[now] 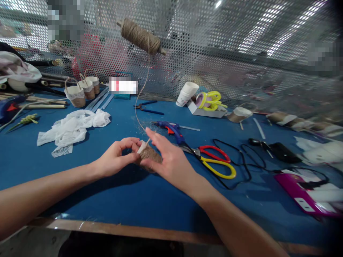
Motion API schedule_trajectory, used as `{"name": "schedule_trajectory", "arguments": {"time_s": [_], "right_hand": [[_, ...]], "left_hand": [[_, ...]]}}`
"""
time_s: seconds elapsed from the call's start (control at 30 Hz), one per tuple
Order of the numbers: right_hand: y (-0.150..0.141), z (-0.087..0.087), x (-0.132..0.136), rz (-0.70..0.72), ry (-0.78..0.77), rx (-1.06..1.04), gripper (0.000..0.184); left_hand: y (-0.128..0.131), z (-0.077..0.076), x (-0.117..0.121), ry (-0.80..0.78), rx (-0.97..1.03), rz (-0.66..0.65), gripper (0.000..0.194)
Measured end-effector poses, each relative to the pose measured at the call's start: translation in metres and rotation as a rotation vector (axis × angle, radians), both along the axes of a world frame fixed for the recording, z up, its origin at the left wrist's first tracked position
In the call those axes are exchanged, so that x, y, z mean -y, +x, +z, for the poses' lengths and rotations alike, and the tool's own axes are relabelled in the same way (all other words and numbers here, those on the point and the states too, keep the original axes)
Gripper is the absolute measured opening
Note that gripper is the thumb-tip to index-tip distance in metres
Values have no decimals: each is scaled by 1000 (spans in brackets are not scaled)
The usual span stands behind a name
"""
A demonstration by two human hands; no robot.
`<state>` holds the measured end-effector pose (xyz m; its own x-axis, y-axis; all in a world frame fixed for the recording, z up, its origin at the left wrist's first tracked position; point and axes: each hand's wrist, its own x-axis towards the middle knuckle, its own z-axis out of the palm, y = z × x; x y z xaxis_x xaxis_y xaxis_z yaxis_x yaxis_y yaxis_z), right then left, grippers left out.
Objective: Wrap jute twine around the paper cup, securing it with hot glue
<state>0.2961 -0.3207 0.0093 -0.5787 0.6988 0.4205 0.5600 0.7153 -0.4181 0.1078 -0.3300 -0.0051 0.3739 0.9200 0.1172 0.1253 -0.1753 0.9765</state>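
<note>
Between my two hands, above the blue table, is a small paper cup [151,154] wrapped in brown twine, tilted on its side with its white rim toward the left. My left hand [120,153] pinches the cup at its rim end. Across the cup's other side lies my right hand [168,153], its thumb below and its fingers above, gripping the wrapped wall. A strand of twine [144,84] runs from the cup up to a spool of twine [139,35] on a rod at the mesh panel. The cup's base is hidden by my right hand.
A blue glue gun [175,132] and red-and-yellow-handled scissors [217,160] lie just right of my hands. Pliers [150,107] lie behind. White lace [72,128] and several small baskets [75,96] are at left, stacked paper cups [187,93] at back, and a purple power strip [297,196] at right.
</note>
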Motion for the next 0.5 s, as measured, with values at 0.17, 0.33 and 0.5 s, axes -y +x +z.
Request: {"name": "schedule_trajectory", "arguments": {"time_s": [0.17, 0.33, 0.5], "right_hand": [[11, 4, -17, -214, -284, -188, 28], [-2, 7, -30, -17, -529, -294, 28], [-34, 26, -35, 200, -588, -149, 28]], "left_hand": [[-2, -5, -2, -43, 56, -24, 11], [-2, -3, 1, -9, 43, -145, 6], [2, -1, 6, 21, -5, -305, 9]]}}
